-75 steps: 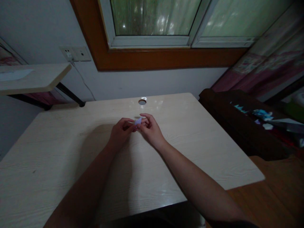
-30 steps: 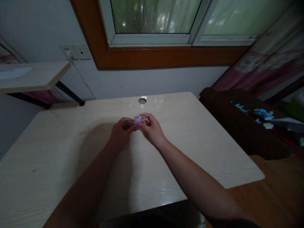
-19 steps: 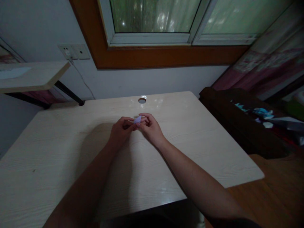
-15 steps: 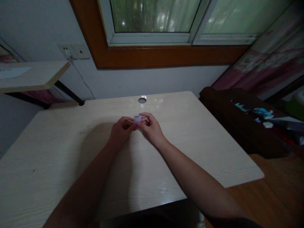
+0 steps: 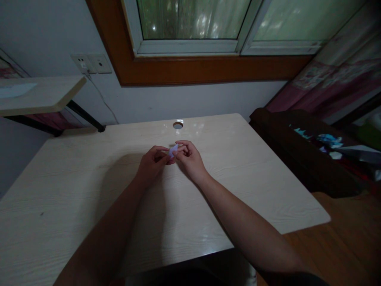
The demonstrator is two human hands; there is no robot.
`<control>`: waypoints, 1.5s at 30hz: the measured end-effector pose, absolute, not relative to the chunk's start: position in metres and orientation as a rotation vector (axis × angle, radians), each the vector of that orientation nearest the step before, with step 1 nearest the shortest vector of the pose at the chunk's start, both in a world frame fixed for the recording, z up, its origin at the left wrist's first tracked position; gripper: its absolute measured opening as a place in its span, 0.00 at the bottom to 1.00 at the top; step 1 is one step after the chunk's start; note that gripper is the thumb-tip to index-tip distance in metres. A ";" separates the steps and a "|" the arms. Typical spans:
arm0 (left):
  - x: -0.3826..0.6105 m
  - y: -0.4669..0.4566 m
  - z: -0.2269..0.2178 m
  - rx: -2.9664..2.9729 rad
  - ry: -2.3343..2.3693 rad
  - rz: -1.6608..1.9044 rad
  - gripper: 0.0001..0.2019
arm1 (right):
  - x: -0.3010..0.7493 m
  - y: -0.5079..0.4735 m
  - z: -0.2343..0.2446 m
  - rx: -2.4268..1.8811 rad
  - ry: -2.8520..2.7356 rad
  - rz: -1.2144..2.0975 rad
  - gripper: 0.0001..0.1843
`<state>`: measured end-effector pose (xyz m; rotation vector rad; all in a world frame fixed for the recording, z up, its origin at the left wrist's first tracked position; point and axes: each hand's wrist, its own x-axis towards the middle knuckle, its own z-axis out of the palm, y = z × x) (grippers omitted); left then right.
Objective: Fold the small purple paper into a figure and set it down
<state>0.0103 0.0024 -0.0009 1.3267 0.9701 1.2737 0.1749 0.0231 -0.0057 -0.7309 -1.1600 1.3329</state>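
A small piece of pale purple paper [image 5: 173, 150] is held between my two hands, just above the middle of the desk. It looks folded, with one pointed corner sticking up; the fingers hide part of it. My left hand [image 5: 152, 163] pinches its left side between thumb and fingers. On the other side, my right hand [image 5: 191, 159] is closed on it, the thumb on the near face and the fingers curled behind.
The pale wood desk [image 5: 244, 178] has a round cable hole [image 5: 177, 125] near its back edge. A raised shelf [image 5: 44, 97] on black legs stands at the left. Beyond the desk's right edge is dark brown furniture [image 5: 285, 147] with several items on it.
The thumb and fingers of my right hand have shifted slightly on the paper, and more of its face shows. My left hand stays nearly still.
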 end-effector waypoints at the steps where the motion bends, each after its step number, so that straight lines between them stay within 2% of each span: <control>1: 0.010 0.002 -0.001 1.324 0.960 1.272 0.19 | 0.175 0.023 -0.005 -0.730 -1.160 1.329 0.20; 21: 0.009 0.000 0.014 1.391 1.145 1.074 0.12 | 0.175 0.022 -0.002 -0.792 -1.220 1.288 0.20; 39: 0.008 0.004 0.008 1.411 1.193 1.026 0.14 | 0.175 0.018 -0.003 -0.826 -1.232 1.188 0.15; 45: 0.009 0.002 0.008 1.399 1.145 1.017 0.13 | 0.175 0.015 -0.002 -0.824 -1.255 1.144 0.16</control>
